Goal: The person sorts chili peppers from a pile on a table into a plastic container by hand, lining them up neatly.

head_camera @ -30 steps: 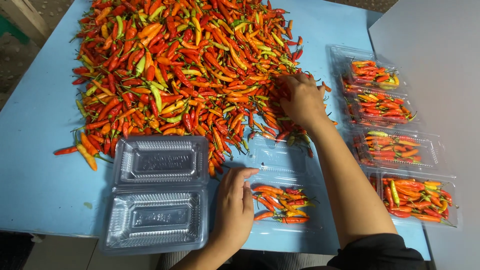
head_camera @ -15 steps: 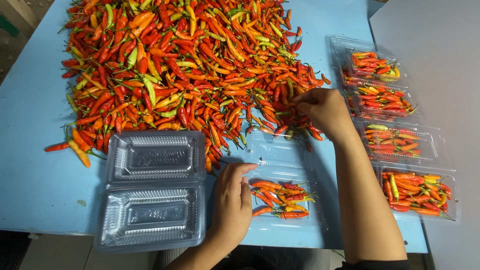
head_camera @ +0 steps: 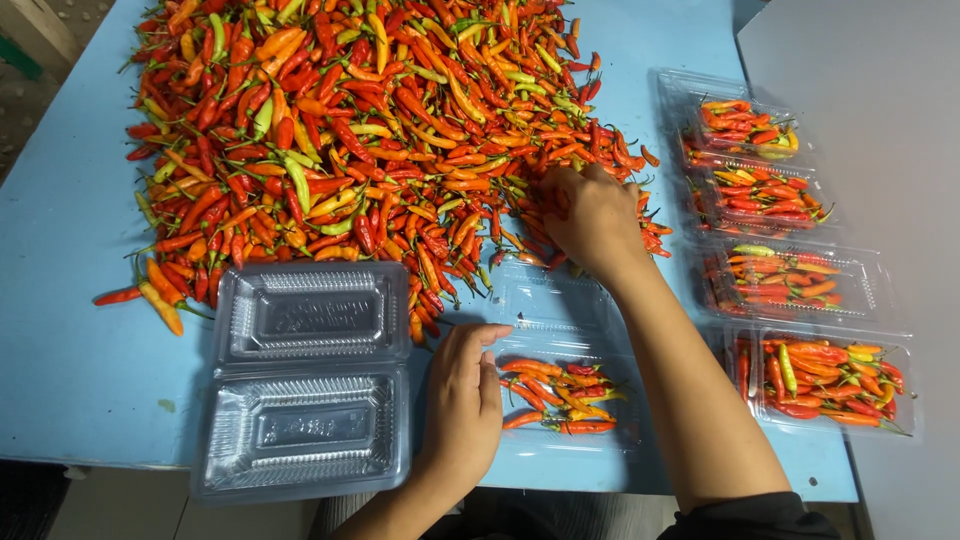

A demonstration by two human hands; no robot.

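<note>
Reaching into the chilli pile (head_camera: 380, 150) at its 4 o'clock edge, right hand (head_camera: 592, 218) is curling fingers over chillies, grip unclear. Left hand (head_camera: 462, 400) is lying flat, fingers together, steadying the part-filled tray (head_camera: 560, 395); empty open tray (head_camera: 305, 380) at its 9 o'clock.

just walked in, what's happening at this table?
A person is working at a blue table with a big pile of red, orange and green chillies. The right hand is in the pile's near edge, fingers on a few chillies. The left hand rests on the side of an open clear tray, partly filled. An empty open clamshell sits to the left; four filled trays line the right side.
</note>
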